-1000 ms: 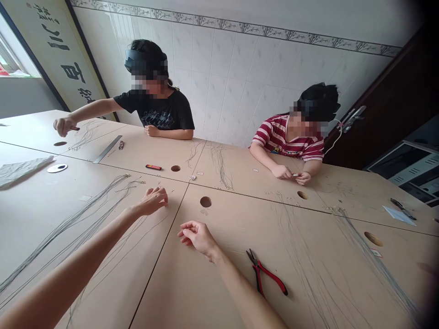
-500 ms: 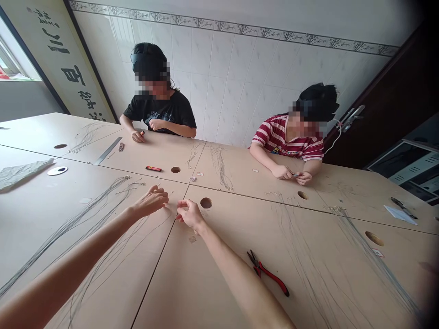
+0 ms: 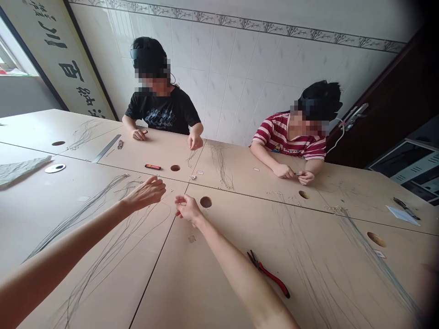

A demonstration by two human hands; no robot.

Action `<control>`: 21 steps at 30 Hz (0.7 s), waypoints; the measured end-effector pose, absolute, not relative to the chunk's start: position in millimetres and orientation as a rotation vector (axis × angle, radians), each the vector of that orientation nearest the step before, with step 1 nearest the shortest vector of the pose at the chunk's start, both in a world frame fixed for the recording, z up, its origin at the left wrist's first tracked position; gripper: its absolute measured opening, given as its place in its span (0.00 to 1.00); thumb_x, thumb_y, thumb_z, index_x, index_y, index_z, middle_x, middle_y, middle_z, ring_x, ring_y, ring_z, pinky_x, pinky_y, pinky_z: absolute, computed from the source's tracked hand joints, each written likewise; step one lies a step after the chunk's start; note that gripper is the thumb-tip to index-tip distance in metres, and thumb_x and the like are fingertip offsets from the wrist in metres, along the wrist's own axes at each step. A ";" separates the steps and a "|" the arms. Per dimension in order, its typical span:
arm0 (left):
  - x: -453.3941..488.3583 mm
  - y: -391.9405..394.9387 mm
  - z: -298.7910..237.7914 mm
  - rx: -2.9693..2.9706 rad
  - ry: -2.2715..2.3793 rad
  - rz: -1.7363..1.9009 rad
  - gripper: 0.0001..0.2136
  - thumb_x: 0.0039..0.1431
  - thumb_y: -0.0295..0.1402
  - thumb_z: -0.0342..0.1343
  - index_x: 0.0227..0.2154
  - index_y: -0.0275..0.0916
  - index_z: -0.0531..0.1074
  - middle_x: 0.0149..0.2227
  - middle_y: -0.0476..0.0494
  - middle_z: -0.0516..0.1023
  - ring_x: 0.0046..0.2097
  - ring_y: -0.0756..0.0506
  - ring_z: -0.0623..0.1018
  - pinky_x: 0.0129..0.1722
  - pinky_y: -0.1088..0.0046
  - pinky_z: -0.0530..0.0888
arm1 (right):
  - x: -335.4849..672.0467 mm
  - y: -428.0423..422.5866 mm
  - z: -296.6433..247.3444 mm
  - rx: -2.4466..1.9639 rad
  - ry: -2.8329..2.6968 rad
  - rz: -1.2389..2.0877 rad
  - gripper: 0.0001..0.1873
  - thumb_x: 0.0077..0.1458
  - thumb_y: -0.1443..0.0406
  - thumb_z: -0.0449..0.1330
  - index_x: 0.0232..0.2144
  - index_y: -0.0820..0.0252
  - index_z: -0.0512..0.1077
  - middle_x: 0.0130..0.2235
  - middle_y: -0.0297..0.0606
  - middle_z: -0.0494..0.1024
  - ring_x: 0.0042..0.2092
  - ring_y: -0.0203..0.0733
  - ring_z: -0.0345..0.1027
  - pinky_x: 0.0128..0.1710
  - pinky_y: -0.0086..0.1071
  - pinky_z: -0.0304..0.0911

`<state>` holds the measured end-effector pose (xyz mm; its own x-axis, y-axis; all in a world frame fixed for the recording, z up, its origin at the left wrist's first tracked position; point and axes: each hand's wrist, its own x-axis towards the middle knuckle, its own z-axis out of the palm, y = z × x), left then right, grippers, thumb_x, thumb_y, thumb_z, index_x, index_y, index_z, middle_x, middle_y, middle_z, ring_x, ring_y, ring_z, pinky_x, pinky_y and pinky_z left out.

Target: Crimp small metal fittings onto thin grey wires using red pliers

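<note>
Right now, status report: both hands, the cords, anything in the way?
Left hand curled, right hand beside it, apart; can't tell what either grips. Bundled grey cords left of the left hand. Pliers beside right forearm, away from both hands.

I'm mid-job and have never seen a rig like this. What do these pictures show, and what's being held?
There is no machine: the left hand and right hand are a person's bare hands. The one camera sits on that person's head, looking forward and down. On the table lie bundles of thin grey strands, pliers with red-and-black handles and a flat metal strip. Two other people, in a black shirt and a striped shirt, sit opposite. The hands' fingers are curled close together; anything between them is too small to tell.
</note>
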<state>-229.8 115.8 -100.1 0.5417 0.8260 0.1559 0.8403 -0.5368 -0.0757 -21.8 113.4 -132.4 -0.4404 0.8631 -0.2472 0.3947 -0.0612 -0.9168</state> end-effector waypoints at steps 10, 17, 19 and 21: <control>-239.2 90.4 -121.3 -2.549 -1.564 -0.265 0.12 0.65 0.30 0.46 0.30 0.41 0.74 0.36 0.40 0.80 0.43 0.41 0.75 0.53 0.57 0.63 | -82.4 129.4 -131.1 -1.543 -2.219 1.286 0.17 0.63 0.61 0.59 0.52 0.60 0.70 0.54 0.43 0.72 0.51 0.46 0.70 0.49 0.45 0.69; -219.6 38.0 -168.4 -2.327 -1.767 -0.427 0.13 0.68 0.36 0.44 0.44 0.43 0.75 0.52 0.36 0.78 0.57 0.35 0.72 0.57 0.51 0.59 | -74.9 144.0 -136.9 -1.448 -2.110 1.475 0.16 0.63 0.60 0.59 0.51 0.59 0.70 0.53 0.43 0.72 0.50 0.46 0.71 0.49 0.43 0.70; -217.2 30.8 -176.4 -2.303 -1.800 -0.448 0.14 0.68 0.36 0.44 0.47 0.44 0.74 0.55 0.36 0.77 0.60 0.34 0.71 0.59 0.49 0.57 | -71.8 147.2 -138.2 -1.402 -2.017 1.559 0.17 0.63 0.60 0.59 0.51 0.60 0.70 0.52 0.42 0.73 0.50 0.46 0.71 0.48 0.43 0.70; -216.4 28.4 -179.7 -2.304 -1.816 -0.456 0.15 0.68 0.36 0.43 0.50 0.44 0.72 0.56 0.36 0.76 0.60 0.35 0.71 0.61 0.49 0.55 | -71.1 149.5 -136.6 -1.355 -1.906 1.651 0.17 0.63 0.59 0.59 0.51 0.62 0.70 0.52 0.42 0.73 0.49 0.47 0.71 0.47 0.44 0.71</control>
